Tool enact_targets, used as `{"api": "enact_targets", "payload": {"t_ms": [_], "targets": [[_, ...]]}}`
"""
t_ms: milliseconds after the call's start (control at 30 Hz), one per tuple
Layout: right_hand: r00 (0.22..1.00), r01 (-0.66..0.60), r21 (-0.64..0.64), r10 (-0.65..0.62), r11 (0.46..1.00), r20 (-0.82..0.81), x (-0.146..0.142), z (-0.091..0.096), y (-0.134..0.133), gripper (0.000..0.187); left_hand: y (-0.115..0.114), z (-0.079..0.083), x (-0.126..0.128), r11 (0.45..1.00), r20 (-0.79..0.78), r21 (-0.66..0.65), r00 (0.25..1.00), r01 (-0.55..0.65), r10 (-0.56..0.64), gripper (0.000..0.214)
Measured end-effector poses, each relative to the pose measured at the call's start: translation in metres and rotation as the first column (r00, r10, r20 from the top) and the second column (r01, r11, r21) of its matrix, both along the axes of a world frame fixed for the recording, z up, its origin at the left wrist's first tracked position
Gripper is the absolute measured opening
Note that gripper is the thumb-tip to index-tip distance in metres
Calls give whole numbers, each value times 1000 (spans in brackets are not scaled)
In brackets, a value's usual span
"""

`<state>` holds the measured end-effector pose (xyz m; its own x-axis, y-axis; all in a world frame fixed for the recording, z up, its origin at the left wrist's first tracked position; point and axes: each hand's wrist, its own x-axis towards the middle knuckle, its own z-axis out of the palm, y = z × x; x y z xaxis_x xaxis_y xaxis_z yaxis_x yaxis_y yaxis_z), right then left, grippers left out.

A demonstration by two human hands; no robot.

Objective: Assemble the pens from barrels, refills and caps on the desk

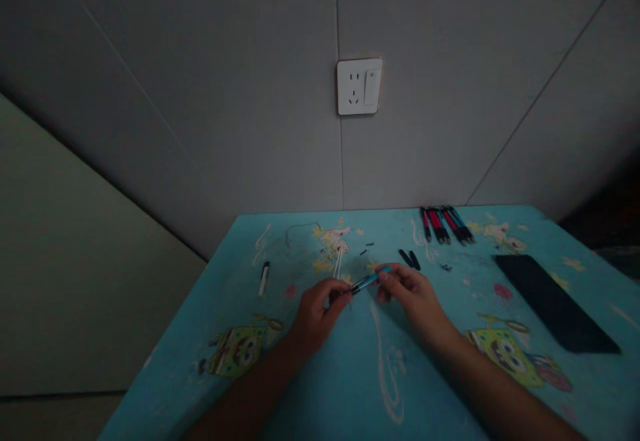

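Between the fingertips of both hands is a blue pen with a dark lower end, held slanting above the table. My left hand is closed in a pinch at the dark end. My right hand pinches the blue end. Whether the pen is in one piece cannot be made out. Thin white sticks, perhaps pen refills, lie just behind my left hand. Two short black pieces rest beyond my right hand, and tiny dark parts lie behind the pen.
A row of red and blue pens lies at the table's back right. A black flat mat is on the right. To the left lies a small white tube with a black end. The patterned blue table meets a grey wall with a socket.
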<state>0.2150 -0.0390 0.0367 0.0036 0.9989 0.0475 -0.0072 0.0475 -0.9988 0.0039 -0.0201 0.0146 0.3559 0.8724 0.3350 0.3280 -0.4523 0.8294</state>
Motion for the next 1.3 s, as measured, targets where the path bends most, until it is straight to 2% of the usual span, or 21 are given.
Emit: {"api": "enact_targets", "payload": {"t_ms": [133,267,433,633,800,900,967,1033,1133,1300], "targets": [[973,-61,-165,22,984,-230,-2,-6,5,29,0,1,2,1000,23,-15,1000,21,-20,14],[954,-88,-208,22,974,-299,-4,-10,5,31,-1,1,3,999,9,-34,1000,29,-28,17],[971,-30,-136,-3,990,-239,-3,-10,6,27,-1,3,2,999,-23,-42,1000,-19,18,17],[995,17,-66,-24,998,-100,-3,-3,6,29,3,4,4,998,-52,-57,999,-4,1,18],[996,39,-32,-42,999,-73,-2,-3,8,30,3,0,5,999,-88,-28,996,32,-35,20],[997,56,-15,-57,998,-54,-1,-4,9,30,4,-5,4,999,-118,-32,993,-2,-1,19],[997,64,-8,-64,998,-44,0,-4,10,31,7,-9,3,999,-162,6,986,-48,48,27],[997,68,-9,-68,998,-35,1,-4,11,31,11,-13,0,992,-245,100,964,-81,104,32],[997,67,-26,-68,997,-35,1,-6,12,33,18,-16,-4,969,-388,228,904,-94,179,24],[999,46,-54,-47,997,-14,-1,-12,13,30,23,-18,-10,967,-500,241,843,-81,195,18]]}}
